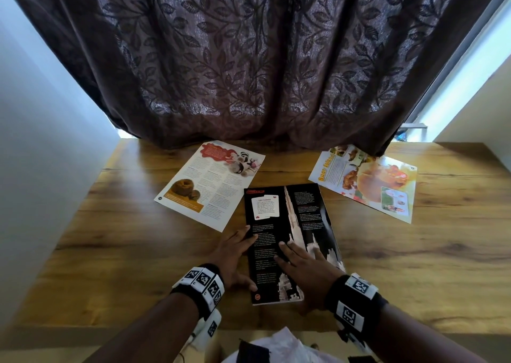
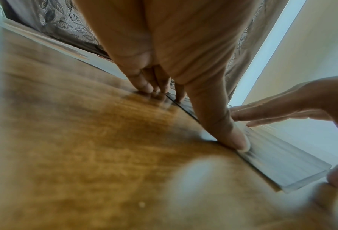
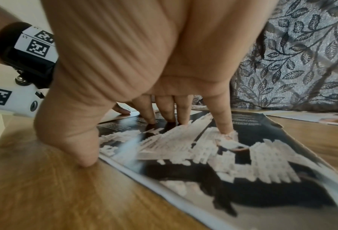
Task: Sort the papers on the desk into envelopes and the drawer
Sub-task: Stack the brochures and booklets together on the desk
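A black sheet with a white tower picture [image 1: 290,224] lies flat in the middle of the wooden desk [image 1: 124,252]. My left hand [image 1: 237,257] rests on its left edge with straight fingers, the thumb at the lower left corner. My right hand [image 1: 301,274] presses its straight fingers on the sheet's lower half, with the thumb on the desk at the near edge. The left wrist view shows the left hand [image 2: 183,70] along the sheet's edge [image 2: 278,163]. In the right wrist view the right hand [image 3: 144,62] has its fingertips on the black sheet [image 3: 233,163]. No envelope or drawer is in view.
A white food article page [image 1: 204,188] lies at the back left. A colourful "Bear Island" page [image 1: 370,185] lies at the back right. A dark leaf-patterned curtain [image 1: 249,72] hangs over the desk's far edge. Walls close in on both sides.
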`<move>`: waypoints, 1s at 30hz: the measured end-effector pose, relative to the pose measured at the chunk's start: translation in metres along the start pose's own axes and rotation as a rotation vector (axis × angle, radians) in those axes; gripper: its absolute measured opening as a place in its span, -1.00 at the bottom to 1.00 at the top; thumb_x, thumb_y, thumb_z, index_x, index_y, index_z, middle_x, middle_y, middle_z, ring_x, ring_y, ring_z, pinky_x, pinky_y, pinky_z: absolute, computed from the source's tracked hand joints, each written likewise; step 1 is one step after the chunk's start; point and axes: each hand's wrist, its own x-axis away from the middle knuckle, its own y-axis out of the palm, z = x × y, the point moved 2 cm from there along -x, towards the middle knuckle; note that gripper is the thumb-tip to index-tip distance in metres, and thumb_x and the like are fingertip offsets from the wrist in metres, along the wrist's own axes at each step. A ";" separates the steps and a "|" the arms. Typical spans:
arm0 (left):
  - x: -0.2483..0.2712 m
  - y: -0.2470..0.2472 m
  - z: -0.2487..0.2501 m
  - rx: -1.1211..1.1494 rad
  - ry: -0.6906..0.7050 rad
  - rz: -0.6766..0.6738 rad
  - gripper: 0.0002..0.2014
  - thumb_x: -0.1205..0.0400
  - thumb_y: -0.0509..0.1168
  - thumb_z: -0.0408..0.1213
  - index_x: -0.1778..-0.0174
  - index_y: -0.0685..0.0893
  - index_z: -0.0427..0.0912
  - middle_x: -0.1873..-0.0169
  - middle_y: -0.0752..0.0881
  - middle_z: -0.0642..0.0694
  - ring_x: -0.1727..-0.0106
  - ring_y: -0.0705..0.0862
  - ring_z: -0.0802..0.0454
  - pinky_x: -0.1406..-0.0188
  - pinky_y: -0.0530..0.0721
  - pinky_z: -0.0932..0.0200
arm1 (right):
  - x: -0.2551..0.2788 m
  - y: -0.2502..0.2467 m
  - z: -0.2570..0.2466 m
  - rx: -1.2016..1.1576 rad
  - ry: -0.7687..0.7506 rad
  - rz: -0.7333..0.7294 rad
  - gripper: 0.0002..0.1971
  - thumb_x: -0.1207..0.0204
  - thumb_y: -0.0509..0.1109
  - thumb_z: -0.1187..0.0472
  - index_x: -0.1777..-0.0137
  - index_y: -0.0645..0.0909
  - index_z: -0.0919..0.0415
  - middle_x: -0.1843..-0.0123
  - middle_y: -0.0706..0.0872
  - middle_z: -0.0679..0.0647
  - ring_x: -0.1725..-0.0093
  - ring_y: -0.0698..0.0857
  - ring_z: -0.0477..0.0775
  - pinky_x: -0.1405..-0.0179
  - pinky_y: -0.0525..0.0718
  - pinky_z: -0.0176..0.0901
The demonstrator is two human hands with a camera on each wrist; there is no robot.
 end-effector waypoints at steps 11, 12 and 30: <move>0.003 -0.004 0.008 -0.032 -0.011 -0.010 0.17 -0.29 0.56 0.27 -0.72 0.03 0.09 -0.72 -0.19 0.11 -0.73 -0.17 0.01 -0.66 -0.15 0.03 | -0.001 -0.003 -0.004 -0.071 -0.007 0.061 0.15 -0.45 0.50 -0.27 -0.77 -0.20 0.09 -0.80 -0.29 0.15 -0.78 -0.20 0.23 -0.67 0.00 0.51; 0.003 -0.004 0.010 -0.037 -0.013 -0.015 0.18 -0.30 0.56 0.25 -0.72 0.02 0.07 -0.72 -0.18 0.10 -0.73 -0.17 0.01 -0.66 -0.14 0.04 | -0.004 -0.007 -0.005 -0.113 -0.020 0.107 0.13 -0.45 0.45 -0.34 -0.77 -0.18 0.07 -0.80 -0.27 0.10 -0.78 -0.20 0.19 -0.68 0.01 0.48; -0.012 0.001 0.006 -0.128 0.006 -0.141 0.64 0.34 -0.30 0.83 -0.61 -0.38 -0.17 -0.60 -0.39 -0.02 -0.67 -0.33 0.01 -0.71 -0.21 -0.05 | -0.025 0.017 0.115 -0.385 0.327 0.181 0.47 -0.06 0.14 -0.81 -0.70 -0.52 0.04 -0.70 -0.58 -0.07 -0.70 -0.51 0.08 -0.67 -0.35 0.38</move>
